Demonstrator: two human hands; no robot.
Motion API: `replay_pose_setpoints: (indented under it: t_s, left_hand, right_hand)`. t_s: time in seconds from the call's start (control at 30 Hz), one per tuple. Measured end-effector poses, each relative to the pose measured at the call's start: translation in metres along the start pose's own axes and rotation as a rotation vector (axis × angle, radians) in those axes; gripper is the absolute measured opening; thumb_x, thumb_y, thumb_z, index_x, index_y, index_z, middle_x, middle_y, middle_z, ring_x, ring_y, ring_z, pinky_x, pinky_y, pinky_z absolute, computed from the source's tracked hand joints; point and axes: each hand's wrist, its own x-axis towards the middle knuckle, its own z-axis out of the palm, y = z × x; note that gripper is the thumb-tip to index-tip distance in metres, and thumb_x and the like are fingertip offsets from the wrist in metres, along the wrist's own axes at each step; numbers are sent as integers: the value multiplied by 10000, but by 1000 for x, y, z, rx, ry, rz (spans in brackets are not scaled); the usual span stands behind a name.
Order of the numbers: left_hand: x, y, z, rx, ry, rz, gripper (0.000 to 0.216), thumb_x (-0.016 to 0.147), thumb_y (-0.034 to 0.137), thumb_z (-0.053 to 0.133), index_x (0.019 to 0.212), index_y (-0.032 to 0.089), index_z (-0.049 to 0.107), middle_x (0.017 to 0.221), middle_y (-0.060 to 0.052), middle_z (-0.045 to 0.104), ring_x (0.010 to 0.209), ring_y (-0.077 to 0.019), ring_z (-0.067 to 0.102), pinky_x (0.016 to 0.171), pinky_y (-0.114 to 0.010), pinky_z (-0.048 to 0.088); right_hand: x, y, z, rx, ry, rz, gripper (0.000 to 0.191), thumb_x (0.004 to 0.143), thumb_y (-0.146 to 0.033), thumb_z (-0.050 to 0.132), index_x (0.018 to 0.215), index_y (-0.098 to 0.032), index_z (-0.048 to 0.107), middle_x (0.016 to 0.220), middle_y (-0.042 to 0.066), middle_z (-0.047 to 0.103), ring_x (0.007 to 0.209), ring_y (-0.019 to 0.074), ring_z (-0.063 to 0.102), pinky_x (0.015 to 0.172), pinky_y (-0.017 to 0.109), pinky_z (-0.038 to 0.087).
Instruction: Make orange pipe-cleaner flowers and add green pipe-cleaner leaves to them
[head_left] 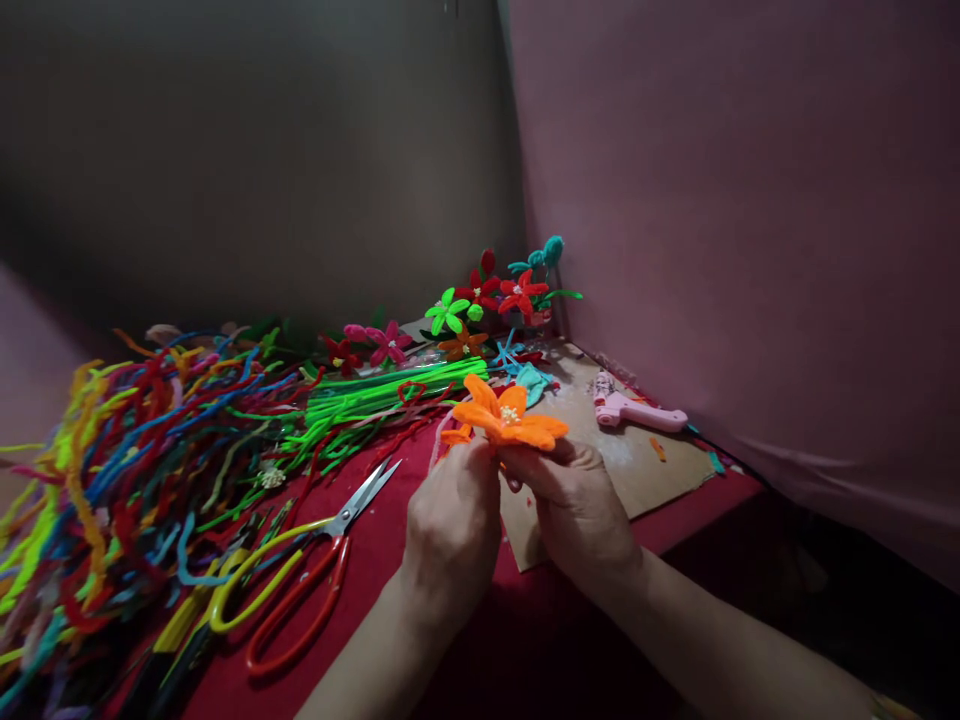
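Note:
An orange pipe cleaner flower (pixel 510 415) with pale stamens at its centre is held up in front of me, over the table. My left hand (pixel 454 515) is closed at its underside, fingers curled in. From the other side my right hand (pixel 581 495) pinches beneath the petals. The two hands nearly meet under the bloom, and the fingertips are mostly hidden. Another bit of orange (pixel 456 436) shows just behind my left hand. Scissors (pixel 315 560) with one yellow and one red handle lie left of my left hand, blades pointing away.
A tangled heap of coloured pipe cleaners (pixel 142 450) covers the left side. Green pipe cleaners (pixel 390 395) lie behind my hands, near finished flowers (pixel 448 311). A pink glue gun (pixel 637 408) rests on cardboard (pixel 637 480). Yellow-and-black pliers (pixel 184 625) lie at front left.

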Motion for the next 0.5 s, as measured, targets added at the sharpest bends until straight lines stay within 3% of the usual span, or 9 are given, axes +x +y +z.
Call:
replay_pose_setpoints:
  t_s: [0.13, 0.23, 0.4, 0.5]
  left_hand:
    - [5, 4, -10, -382, -74, -299, 99, 844, 123, 440, 847, 197, 505, 618, 35, 483, 507, -85, 420, 507, -198, 335]
    - [7, 10, -13, -721, -134, -525, 112, 858, 229, 455, 824, 199, 557, 634, 29, 492, 497, -74, 388, 496, -199, 332]
    - [6, 14, -13, -1155, -177, -822, 169, 823, 305, 535, 744, 160, 571, 572, 42, 396, 480, -48, 321, 439, -177, 266]
    - [7, 9, -11, -1376, -267, -915, 174, 803, 293, 567, 712, 144, 555, 543, 49, 394, 435, -32, 333, 415, -170, 242]
  right_hand:
    - [2, -9, -2, -37, -124, -66, 77, 681, -168, 689, 718, -234, 701, 738, -27, 592, 674, 104, 487, 654, 245, 392]
    - [4, -13, -7, -67, -194, -54, 39, 710, -188, 669, 698, -216, 693, 705, -16, 579, 685, 110, 486, 664, 243, 391]
    - [10, -11, -15, 76, -231, 132, 107, 587, -224, 753, 672, -188, 698, 613, -17, 577, 580, 97, 460, 587, 233, 376]
    - [13, -10, -18, 121, -295, 206, 106, 564, -231, 758, 610, -173, 683, 583, -14, 582, 563, 101, 478, 608, 247, 394]
